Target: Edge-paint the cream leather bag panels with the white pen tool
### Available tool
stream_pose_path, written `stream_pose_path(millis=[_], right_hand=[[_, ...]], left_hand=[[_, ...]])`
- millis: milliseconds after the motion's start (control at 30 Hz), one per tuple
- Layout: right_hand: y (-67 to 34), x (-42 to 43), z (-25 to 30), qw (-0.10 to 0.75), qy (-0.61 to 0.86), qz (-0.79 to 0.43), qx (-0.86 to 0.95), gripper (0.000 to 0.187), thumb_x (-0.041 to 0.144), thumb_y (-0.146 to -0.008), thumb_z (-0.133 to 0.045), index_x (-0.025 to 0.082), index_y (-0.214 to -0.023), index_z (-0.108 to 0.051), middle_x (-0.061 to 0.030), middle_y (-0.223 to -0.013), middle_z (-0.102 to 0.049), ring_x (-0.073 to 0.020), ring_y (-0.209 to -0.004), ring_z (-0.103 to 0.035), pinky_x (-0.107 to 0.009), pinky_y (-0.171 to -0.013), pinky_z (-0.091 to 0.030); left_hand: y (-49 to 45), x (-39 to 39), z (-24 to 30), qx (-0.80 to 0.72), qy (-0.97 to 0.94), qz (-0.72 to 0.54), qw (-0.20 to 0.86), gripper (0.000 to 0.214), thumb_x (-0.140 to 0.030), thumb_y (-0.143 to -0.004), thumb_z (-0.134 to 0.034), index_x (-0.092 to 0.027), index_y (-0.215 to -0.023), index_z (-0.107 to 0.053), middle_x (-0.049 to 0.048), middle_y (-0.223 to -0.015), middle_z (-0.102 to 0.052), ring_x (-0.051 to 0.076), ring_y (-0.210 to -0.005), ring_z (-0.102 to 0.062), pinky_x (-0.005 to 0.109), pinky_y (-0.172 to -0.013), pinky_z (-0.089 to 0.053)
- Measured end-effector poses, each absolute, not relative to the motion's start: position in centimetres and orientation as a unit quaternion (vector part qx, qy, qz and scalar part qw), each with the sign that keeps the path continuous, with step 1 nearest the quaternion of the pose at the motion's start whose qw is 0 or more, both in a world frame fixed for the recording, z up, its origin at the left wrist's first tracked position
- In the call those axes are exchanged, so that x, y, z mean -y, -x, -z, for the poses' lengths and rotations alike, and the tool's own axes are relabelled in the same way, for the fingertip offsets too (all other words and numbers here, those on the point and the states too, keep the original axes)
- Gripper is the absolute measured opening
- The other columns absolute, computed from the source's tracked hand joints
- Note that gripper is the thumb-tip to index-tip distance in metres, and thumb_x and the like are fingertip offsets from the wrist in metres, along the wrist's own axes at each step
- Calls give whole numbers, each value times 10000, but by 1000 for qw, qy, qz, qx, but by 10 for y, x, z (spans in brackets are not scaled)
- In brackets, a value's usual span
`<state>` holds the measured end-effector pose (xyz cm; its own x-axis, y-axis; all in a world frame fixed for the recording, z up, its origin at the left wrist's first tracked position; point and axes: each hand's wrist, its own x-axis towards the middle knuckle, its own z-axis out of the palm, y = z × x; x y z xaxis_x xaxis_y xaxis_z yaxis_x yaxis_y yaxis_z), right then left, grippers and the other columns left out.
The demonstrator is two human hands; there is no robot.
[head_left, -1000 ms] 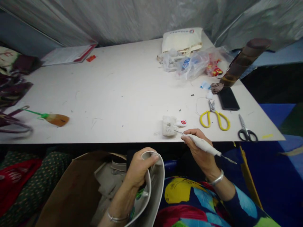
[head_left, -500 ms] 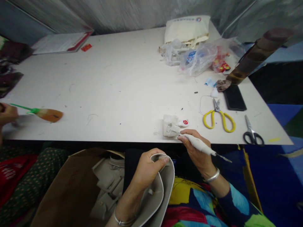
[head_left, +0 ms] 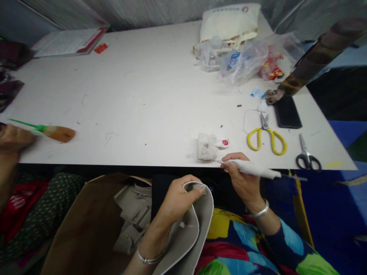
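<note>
My left hand [head_left: 177, 200] is closed on the upper edge of a curled grey sheet piece [head_left: 205, 212], thumb inside the fold. The piece hangs below the table edge and looks like leather or stiff cloth. In my right hand [head_left: 248, 187] is a slim awl-like tool with a white wrapped handle [head_left: 254, 168] and thin metal at both ends. Its left tip lies by the lower right corner of a pitted white block [head_left: 207, 146] at the table's front edge. A small white piece with a red mark [head_left: 224, 143] adjoins the block.
Yellow-handled snips [head_left: 265, 133], black-handled scissors [head_left: 307, 156], a dark phone [head_left: 288, 112] and a tall bottle [head_left: 315, 61] stand right. Plastic bags [head_left: 243, 63] lie behind. Left, another person's hand [head_left: 14, 139] is near an orange bottle with a green nozzle [head_left: 59, 133]. A carton [head_left: 74, 225] holds grey pieces.
My right hand has moved slightly right, and the tool has swung flatter, its tip drawn from the block's face to its corner. The other person's hand has come further into view.
</note>
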<state>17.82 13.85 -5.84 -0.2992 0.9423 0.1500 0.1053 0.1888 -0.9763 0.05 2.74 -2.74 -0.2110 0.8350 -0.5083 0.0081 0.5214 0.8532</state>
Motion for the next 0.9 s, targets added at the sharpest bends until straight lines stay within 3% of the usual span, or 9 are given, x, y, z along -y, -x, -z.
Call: stream_pose_path(millis=[167,533,900], right_hand=[[-187,-128,52,359,331,-640,594,311,462,-999,-647,192,-850,-680,17,-640,-622,-126,-567,-572,-241,-529,-439],[-193,-118,52,320,343,-624,625,324,456,-987,-642,187,-808,-662,14,-644,-598,-129,-576,-541,-255,-545,-416],[-193,-133,44,244,282,-639,673,360,421,-979,-631,192,-703,-601,26,-639,-548,-120,-598,-493,-254,-575,-403]], left_hand=[[-4,-28,26,-671,-334,-375,546,162,-320,-759,-768,-164,-781,-731,18,-738,-696,164,-712,-601,274,-695,-452],[-12,-27,23,-654,-323,-383,568,192,-347,-750,-791,-164,-756,-733,4,-709,-662,144,-674,-556,263,-659,-417],[-27,-28,31,-617,-273,-397,623,203,-316,-622,-818,-149,-690,-727,1,-641,-630,132,-625,-511,280,-645,-373]])
